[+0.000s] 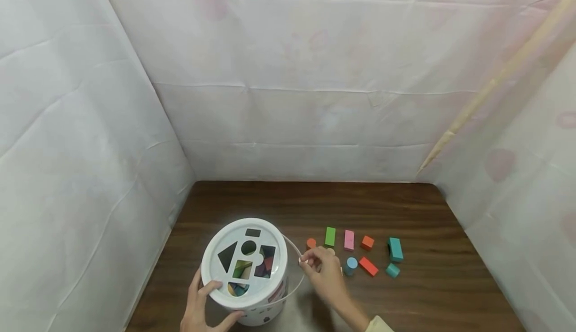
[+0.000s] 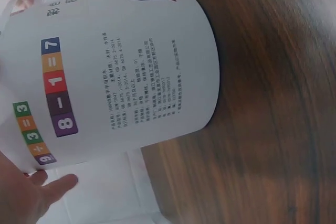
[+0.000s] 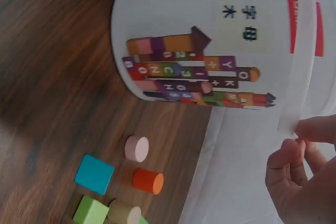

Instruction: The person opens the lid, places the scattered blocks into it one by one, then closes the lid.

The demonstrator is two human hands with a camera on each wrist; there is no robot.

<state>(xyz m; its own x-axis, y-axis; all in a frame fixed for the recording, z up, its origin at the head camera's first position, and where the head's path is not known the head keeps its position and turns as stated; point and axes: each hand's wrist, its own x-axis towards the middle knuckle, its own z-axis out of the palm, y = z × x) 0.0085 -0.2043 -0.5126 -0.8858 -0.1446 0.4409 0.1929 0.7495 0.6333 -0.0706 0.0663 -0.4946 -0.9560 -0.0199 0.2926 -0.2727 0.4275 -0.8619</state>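
A white bucket [image 1: 270, 314] with a shape-sorter lid [image 1: 210, 262] stands at the table's front left. Colored blocks show through some of the lid's cutouts. My left hand [image 1: 200, 302] holds the bucket at its left front, one finger over the lid's edge and the thumb along the side. Between thumb and fingertips, my right hand [image 1: 327, 278] pinches the thin white handle [image 1: 291, 243], pulled out to the bucket's right. The right wrist view shows this pinch on the handle [image 3: 307, 51] up close. Printed number blocks and small text cover the bucket [image 2: 131, 66] in the left wrist view.
Right of the bucket, several wooden blocks lie on the dark wooden table [image 1: 432, 282], among them a green block [image 1: 330, 236], a pink block [image 1: 349, 240], a blue cylinder [image 1: 351, 265] and a teal block [image 1: 395, 249]. White sheeting [image 1: 292, 122] encloses the back and sides.
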